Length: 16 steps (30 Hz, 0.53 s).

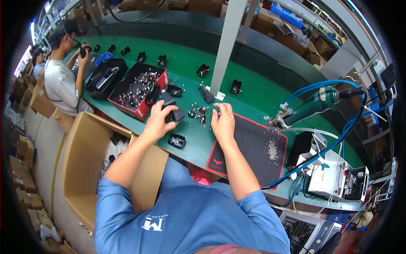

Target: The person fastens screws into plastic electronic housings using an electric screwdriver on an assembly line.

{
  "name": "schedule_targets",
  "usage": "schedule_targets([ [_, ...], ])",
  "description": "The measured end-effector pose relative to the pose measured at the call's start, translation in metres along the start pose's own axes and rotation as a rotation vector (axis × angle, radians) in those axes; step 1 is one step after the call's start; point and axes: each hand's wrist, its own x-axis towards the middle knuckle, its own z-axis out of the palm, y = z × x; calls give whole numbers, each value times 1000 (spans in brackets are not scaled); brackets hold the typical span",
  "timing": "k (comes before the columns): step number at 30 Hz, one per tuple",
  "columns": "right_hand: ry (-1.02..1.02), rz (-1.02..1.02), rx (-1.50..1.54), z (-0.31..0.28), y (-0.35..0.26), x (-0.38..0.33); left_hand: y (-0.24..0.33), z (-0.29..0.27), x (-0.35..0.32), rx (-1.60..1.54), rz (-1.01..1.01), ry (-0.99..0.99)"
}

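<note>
My left hand (pixel 157 122) is closed around a black plastic housing (pixel 174 114), held just above the green bench. My right hand (pixel 223 122) is over the upper left corner of a black mat with red edging (pixel 247 146). Its fingers are loosely bent, thumb apart, and I see nothing held in them. Between the hands lies a small heap of wired components (pixel 198 113) with light tips. Closer to me, an open black housing (pixel 176 141) rests near the bench edge. A dark angular part (pixel 207 95) sits beyond the heap, beside the post foot.
A red-and-black box (pixel 139 111) holds many wired parts, with a black bin (pixel 105 78) behind it. More housings (pixel 162 60) line the bench. Small pale pieces (pixel 272 151) lie on the mat below a green pneumatic screwdriver (pixel 311 106). A carton (pixel 78 169) stands left; a co-worker (pixel 63 76) works beyond.
</note>
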Motion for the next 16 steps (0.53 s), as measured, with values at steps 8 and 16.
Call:
schedule_targets([
  [8,-7,-118,-300,40,8,56,-10,7,-2,405,200,-4],
  [16,-80,-243,-189,33,1,50,-16,15,5,484,224,-61],
])
